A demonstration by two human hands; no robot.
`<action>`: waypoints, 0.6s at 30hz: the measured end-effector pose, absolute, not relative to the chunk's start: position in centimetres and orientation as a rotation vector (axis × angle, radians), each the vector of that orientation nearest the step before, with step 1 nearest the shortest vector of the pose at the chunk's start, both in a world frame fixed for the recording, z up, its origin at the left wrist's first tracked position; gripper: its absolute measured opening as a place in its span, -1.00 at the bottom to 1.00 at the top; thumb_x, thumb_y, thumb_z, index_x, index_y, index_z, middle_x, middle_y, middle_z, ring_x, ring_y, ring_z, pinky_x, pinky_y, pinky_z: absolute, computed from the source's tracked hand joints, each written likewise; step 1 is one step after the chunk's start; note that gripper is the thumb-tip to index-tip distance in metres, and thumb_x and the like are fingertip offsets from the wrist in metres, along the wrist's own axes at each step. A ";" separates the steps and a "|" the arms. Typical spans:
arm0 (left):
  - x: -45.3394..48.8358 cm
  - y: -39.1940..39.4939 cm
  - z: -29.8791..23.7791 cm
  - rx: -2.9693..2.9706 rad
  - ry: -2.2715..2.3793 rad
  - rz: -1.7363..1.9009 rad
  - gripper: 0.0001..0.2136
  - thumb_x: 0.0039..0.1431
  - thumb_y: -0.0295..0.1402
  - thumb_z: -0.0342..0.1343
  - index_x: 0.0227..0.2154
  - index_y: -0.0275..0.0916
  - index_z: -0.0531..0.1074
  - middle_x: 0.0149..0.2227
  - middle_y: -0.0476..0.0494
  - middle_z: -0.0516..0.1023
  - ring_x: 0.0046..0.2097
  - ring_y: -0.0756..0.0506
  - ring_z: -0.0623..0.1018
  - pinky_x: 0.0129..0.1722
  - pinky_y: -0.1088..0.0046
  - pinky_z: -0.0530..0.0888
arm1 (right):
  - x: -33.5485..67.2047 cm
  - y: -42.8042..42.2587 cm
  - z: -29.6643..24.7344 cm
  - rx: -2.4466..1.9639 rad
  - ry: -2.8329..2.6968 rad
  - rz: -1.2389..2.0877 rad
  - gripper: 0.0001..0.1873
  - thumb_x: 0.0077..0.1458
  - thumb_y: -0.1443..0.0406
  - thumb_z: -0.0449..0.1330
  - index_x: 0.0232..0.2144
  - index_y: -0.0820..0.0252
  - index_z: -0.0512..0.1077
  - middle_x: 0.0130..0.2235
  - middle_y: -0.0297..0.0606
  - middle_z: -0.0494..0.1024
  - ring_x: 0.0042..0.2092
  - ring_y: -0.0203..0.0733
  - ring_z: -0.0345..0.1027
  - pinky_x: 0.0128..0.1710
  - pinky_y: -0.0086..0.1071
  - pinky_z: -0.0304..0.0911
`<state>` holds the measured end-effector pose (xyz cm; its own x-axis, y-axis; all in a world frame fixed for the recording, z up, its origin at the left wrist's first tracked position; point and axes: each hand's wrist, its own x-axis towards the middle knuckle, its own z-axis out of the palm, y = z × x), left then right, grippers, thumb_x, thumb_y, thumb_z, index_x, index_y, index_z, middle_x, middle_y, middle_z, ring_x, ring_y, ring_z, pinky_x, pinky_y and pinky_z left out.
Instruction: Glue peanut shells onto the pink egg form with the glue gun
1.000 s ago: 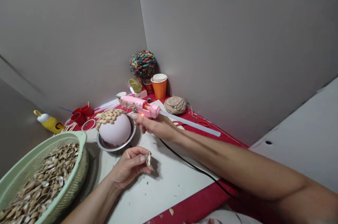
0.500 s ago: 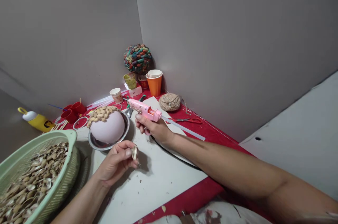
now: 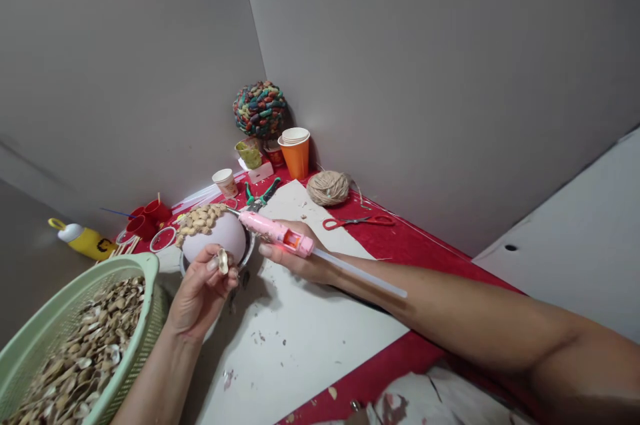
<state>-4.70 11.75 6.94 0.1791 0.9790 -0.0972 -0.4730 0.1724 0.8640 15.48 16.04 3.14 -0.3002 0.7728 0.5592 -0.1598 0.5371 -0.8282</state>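
Note:
My right hand [image 3: 295,259] grips a pink hot glue gun [image 3: 276,233] with a clear glue stick trailing behind it; its nozzle points at a pale pink ball [image 3: 216,237]. The ball sits in a metal bowl [image 3: 246,257] and its top is covered with pistachio shells. My left hand [image 3: 200,291] pinches a single pistachio shell [image 3: 223,261] right in front of the ball, below the nozzle.
A green basket [image 3: 60,318] full of pistachio shells stands at the lower left. Behind lie red scissors [image 3: 356,221], green pliers [image 3: 262,194], a twine ball [image 3: 328,187], orange cups [image 3: 296,151], a small paper cup [image 3: 224,181], red cups [image 3: 146,217], a multicoloured ball [image 3: 260,109] and a yellow bottle [image 3: 84,241].
My left hand has lifted the shell up to the ball. My right hand has lowered the glue gun and swung its nozzle down to the ball's upper side.

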 end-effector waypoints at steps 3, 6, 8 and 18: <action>-5.0 12.0 7.1 0.809 0.815 1.253 -0.75 -0.17 -0.41 0.44 -0.37 -0.21 0.54 -0.44 0.00 0.55 -0.44 0.06 0.55 -0.43 0.64 0.54 | 15.5 15.8 3.4 -0.432 -1.718 0.899 -0.70 0.09 0.19 0.19 -0.51 0.19 0.18 -0.48 -0.38 0.19 -0.45 -0.35 0.07 -0.43 -0.42 0.08; -5.3 12.3 7.1 0.820 0.839 1.309 -0.75 -0.16 -0.41 0.43 -0.36 -0.23 0.54 -0.45 0.00 0.55 -0.44 0.06 0.54 -0.41 0.62 0.55 | 15.4 15.8 3.5 -0.316 -1.806 0.807 -0.72 0.07 0.23 0.20 -0.53 0.18 0.17 -0.50 -0.38 0.20 -0.46 -0.34 0.07 -0.44 -0.41 0.06; -5.5 12.5 7.2 0.829 0.860 1.343 -0.75 -0.15 -0.40 0.43 -0.36 -0.24 0.54 -0.44 0.00 0.56 -0.44 0.06 0.53 -0.40 0.61 0.55 | 15.3 15.8 3.5 -0.243 -1.849 0.735 -0.73 0.08 0.24 0.19 -0.52 0.18 0.17 -0.51 -0.38 0.20 -0.46 -0.34 0.08 -0.45 -0.42 0.05; -5.1 12.5 7.8 0.936 0.972 1.471 -0.78 -0.16 -0.40 0.43 -0.41 -0.26 0.55 -0.45 0.00 0.55 -0.42 0.06 0.51 -0.40 0.62 0.50 | 14.9 14.5 4.4 -0.478 -1.639 1.252 -0.64 0.08 0.05 0.20 -0.47 0.21 0.28 -0.49 -0.38 0.24 -0.49 -0.38 0.08 -0.49 -0.44 0.06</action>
<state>-5.08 12.53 7.81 -0.1024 0.9937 0.0446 -0.3490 -0.0778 0.9339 14.94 14.51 4.37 -0.4421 0.7709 0.4586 -0.2403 0.3908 -0.8886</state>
